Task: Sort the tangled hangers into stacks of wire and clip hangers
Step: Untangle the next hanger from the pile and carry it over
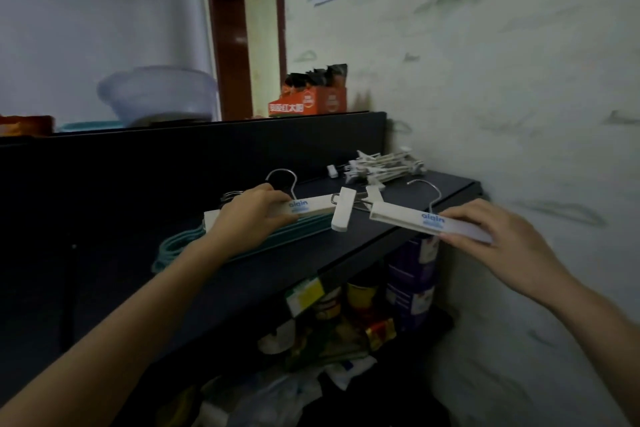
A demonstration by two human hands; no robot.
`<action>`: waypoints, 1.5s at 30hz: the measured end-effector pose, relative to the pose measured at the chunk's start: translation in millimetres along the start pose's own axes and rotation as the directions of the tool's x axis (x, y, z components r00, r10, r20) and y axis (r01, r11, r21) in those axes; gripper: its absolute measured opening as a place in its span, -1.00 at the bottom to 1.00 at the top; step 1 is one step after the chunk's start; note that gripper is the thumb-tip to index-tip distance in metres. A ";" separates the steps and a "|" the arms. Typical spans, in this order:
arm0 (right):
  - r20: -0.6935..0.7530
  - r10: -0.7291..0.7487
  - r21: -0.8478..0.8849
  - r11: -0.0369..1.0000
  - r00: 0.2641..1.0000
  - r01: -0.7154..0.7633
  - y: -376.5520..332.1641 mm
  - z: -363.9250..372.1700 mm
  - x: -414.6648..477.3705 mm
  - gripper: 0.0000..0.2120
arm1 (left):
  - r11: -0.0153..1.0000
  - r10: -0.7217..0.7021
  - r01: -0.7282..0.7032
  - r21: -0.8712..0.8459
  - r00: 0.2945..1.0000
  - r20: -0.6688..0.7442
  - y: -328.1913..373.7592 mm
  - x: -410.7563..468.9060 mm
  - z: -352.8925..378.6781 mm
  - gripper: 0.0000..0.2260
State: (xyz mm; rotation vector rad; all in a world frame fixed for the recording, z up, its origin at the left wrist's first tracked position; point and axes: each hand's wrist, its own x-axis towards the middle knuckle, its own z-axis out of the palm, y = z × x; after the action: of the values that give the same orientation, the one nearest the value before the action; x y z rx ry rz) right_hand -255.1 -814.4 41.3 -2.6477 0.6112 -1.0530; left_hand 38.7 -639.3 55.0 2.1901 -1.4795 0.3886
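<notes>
My left hand grips a white clip hanger with a metal hook and a white clip at its right end, held over a stack of teal wire hangers on the dark shelf. My right hand holds a second white clip hanger by its right end, at the shelf's front right edge. A pile of white clip hangers lies at the back right of the shelf, against the wall.
Above the shelf's dark back panel stand a clear plastic bowl and an orange box. Jars, cans and bags crowd the lower shelf. The stained wall is close on the right.
</notes>
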 end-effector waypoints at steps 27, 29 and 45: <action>0.052 0.049 -0.001 0.999 0.997 -0.049 272.4 5.7 176.1 -0.80 | 0.981 0.091 -0.137 0.136 0.950 0.299 142.8 253.4 212.3 -0.67; 0.070 0.034 0.016 0.999 0.997 -0.035 286.1 11.6 189.2 -0.80 | 0.984 0.091 -0.136 0.119 0.941 0.325 148.6 255.3 219.2 -0.65; 0.327 -0.362 0.251 0.924 0.873 0.289 349.3 62.9 283.4 -0.72 | 0.963 -0.107 0.053 0.265 0.975 0.192 163.8 288.5 259.6 -0.65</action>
State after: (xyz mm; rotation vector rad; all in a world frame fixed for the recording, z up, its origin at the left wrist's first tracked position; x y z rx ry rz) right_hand -128.6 -1250.7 42.8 -2.7206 -0.0226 -0.6131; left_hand -9.7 -1055.0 7.3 2.5561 -1.5104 0.3537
